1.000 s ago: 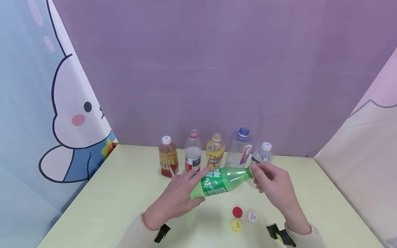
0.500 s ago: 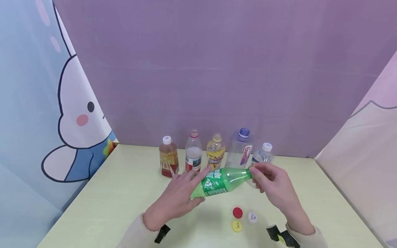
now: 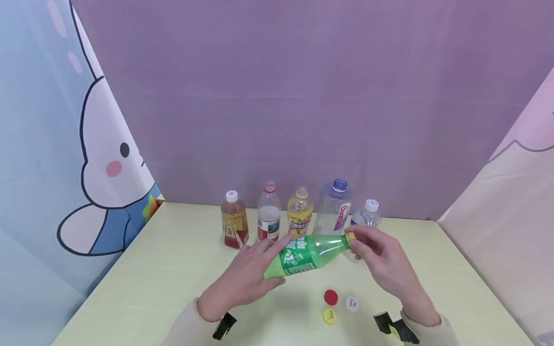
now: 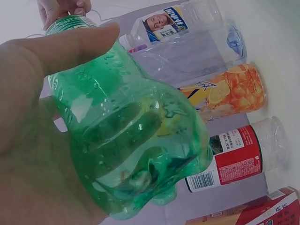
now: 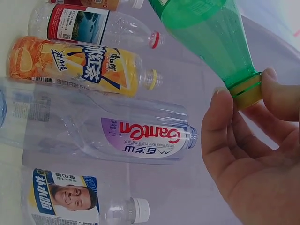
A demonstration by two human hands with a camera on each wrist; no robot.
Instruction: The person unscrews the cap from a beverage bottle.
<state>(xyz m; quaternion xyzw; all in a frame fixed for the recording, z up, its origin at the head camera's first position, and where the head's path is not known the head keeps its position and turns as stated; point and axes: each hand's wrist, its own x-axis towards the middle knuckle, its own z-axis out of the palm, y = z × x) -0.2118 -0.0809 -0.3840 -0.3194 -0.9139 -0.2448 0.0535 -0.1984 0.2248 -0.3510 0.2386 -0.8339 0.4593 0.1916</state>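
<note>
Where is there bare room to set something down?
Bare table lies left of the amber bottle and right of the white-capped clear bottle, up to each edge. Between them it is crowded: bottles stand behind the green bottle, with the loose red cap, yellow cap and white cap in front.

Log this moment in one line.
left hand: grips tilted green bottle; right hand: pinches yellow cap on bottle; loose caps: red, white, yellow, on table
</note>
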